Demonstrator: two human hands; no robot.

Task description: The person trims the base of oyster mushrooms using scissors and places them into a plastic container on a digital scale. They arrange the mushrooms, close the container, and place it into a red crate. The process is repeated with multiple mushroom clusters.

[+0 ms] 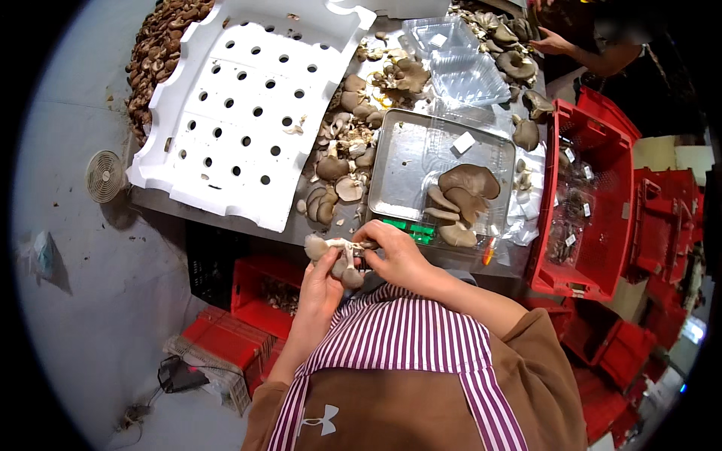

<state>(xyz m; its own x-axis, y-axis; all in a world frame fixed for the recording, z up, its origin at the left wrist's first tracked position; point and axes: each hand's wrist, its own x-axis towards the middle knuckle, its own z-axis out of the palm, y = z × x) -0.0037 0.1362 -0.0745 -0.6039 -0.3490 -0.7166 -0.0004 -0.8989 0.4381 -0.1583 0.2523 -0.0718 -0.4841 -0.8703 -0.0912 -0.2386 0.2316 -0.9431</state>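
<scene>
A small cluster of oyster mushrooms (pixel 317 247) with pale stems is held up in front of my apron, just off the table's near edge. My left hand (pixel 322 284) is closed around its stems and caps from below. The fingers of my right hand (pixel 395 255) pinch the right end of the cluster; the fingertips are partly hidden. Beyond my hands lies a metal tray (pixel 383 158), on which stands a clear plastic container with grey-brown oyster mushrooms (pixel 468 185) and a white label. More oyster mushrooms (pixel 332 167) are heaped left of the tray.
A white foam crate (pixel 248 120) with holes covers the table's left side. Clear plastic boxes (pixel 466 75) lie behind the tray. A red crate (pixel 594 263) of packed boxes stands at the right. Another person's hand (pixel 553 43) is at the far right. Brown mushrooms (pixel 162 60) are piled far left.
</scene>
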